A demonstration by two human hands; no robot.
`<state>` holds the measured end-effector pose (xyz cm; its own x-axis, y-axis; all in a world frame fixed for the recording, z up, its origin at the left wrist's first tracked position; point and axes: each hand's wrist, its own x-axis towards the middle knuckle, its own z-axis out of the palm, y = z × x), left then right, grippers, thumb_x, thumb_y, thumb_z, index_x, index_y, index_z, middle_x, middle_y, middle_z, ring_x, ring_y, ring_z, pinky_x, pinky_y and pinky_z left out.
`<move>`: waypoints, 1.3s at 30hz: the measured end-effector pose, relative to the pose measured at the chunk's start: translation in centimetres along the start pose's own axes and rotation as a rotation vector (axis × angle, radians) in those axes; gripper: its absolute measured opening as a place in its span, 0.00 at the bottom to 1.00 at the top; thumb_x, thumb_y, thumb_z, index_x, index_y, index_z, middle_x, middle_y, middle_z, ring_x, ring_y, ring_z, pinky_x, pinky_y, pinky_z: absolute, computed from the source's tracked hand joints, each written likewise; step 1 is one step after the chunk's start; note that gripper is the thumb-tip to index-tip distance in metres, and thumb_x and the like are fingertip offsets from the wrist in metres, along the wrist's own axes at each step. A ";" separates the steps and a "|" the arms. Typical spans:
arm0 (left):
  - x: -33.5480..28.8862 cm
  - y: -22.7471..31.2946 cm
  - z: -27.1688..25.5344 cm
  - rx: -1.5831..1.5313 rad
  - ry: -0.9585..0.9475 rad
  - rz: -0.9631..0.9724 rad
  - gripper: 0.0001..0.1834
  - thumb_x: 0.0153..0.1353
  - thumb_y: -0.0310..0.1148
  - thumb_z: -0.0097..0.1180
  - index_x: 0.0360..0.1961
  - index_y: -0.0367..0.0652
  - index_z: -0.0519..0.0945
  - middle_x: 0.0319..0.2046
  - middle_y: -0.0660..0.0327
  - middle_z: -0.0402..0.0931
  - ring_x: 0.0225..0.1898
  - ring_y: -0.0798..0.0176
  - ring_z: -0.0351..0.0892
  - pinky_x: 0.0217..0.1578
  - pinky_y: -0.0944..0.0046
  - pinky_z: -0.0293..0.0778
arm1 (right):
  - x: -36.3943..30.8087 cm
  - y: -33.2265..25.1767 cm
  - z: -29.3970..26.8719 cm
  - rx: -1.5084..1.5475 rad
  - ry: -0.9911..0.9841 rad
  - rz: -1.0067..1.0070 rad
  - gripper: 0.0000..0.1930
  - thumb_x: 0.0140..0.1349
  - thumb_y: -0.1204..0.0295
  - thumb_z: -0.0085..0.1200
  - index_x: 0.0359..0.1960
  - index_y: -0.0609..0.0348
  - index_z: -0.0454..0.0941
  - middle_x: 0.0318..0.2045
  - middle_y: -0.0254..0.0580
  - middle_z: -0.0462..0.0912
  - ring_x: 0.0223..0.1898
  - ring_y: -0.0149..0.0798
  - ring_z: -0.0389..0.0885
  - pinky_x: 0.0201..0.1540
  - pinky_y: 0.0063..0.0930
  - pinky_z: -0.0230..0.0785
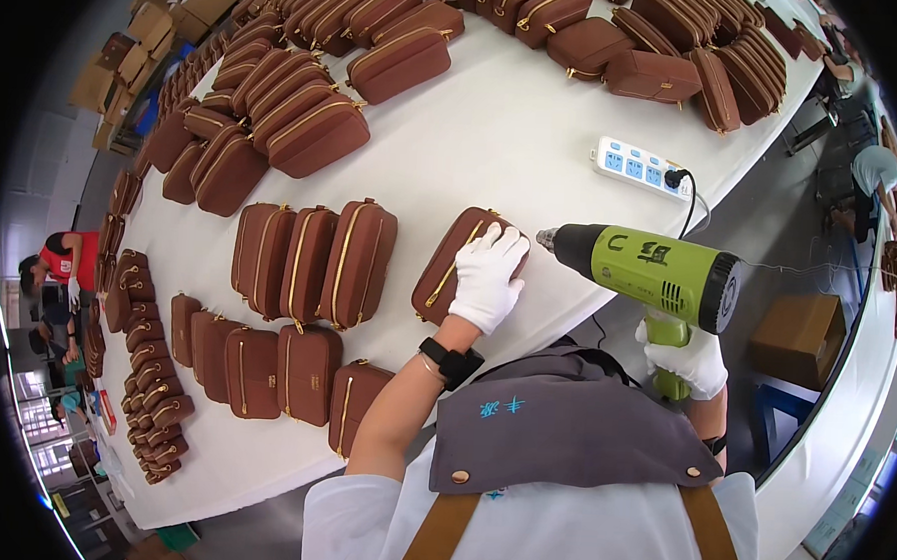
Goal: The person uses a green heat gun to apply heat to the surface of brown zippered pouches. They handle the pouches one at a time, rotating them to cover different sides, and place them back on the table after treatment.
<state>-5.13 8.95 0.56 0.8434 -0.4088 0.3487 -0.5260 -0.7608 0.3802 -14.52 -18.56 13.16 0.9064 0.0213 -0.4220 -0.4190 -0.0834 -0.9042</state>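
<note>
My left hand (487,277), in a white glove, presses flat on a brown zippered bag (447,263) that lies alone on the white table (494,152). In my gloved right hand (687,359) I grip the handle of a green and black heat gun (654,274). Its metal nozzle points left, close to the bag's right edge and my left fingertips. A black watch sits on my left wrist.
Rows of brown bags (314,264) stand left of the one I touch, with several more (265,367) nearer me and many across the far table. A white power strip (642,168) with a black plug lies beyond the gun. A person in red (69,260) works at far left.
</note>
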 end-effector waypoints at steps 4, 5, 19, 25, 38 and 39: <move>-2.2 -2.5 1.8 -0.201 0.056 0.097 0.14 0.44 0.26 0.66 0.36 0.46 0.82 0.41 0.63 0.82 0.49 0.49 0.80 0.44 0.55 0.74 | -0.3 -0.9 -0.3 0.062 -0.027 0.072 0.25 0.47 0.86 0.60 0.51 0.65 0.73 0.33 0.39 0.81 0.28 0.29 0.78 0.27 0.24 0.72; -1.7 -1.9 1.5 -0.187 0.060 0.080 0.15 0.44 0.26 0.66 0.36 0.46 0.82 0.41 0.62 0.82 0.49 0.49 0.80 0.44 0.54 0.74 | -0.1 -0.7 -0.6 0.065 -0.032 0.065 0.26 0.47 0.86 0.60 0.51 0.65 0.73 0.33 0.39 0.81 0.28 0.29 0.78 0.27 0.24 0.72; -3.8 -2.1 -1.5 -0.406 0.131 -0.033 0.06 0.49 0.22 0.62 0.27 0.45 0.86 0.29 0.63 0.85 0.48 0.55 0.83 0.51 0.51 0.75 | -0.7 -0.1 -0.8 -0.052 -0.059 -0.035 0.27 0.43 0.83 0.61 0.51 0.63 0.74 0.33 0.37 0.81 0.35 0.30 0.78 0.35 0.26 0.72; -8.3 -3.0 -4.7 -0.160 0.204 -0.377 0.30 0.48 0.32 0.71 0.54 0.39 0.77 0.55 0.46 0.76 0.59 0.43 0.72 0.58 0.49 0.69 | -1.4 -0.8 -0.3 -0.079 -0.100 0.069 0.25 0.44 0.82 0.61 0.49 0.62 0.75 0.33 0.36 0.81 0.35 0.31 0.78 0.38 0.27 0.73; -9.6 -3.4 -3.6 -0.137 -0.067 -0.496 0.53 0.38 0.45 0.77 0.66 0.38 0.65 0.66 0.38 0.60 0.68 0.31 0.54 0.67 0.42 0.57 | -1.2 -0.4 0.5 -0.020 -0.164 -0.006 0.21 0.45 0.83 0.63 0.45 0.62 0.77 0.31 0.35 0.81 0.31 0.28 0.78 0.30 0.25 0.73; -9.7 -3.8 -3.9 -0.185 -0.067 -0.506 0.53 0.38 0.44 0.77 0.66 0.38 0.65 0.67 0.39 0.60 0.68 0.31 0.54 0.67 0.43 0.56 | -1.3 -0.4 0.5 0.004 -0.195 -0.012 0.20 0.46 0.83 0.64 0.44 0.62 0.78 0.31 0.34 0.81 0.30 0.27 0.77 0.29 0.24 0.73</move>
<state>-11.72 17.77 -0.98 0.9983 -0.0506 0.0298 -0.0580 -0.7720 0.6330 -15.57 -18.06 14.07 0.8838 0.2145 -0.4158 -0.4088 -0.0779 -0.9093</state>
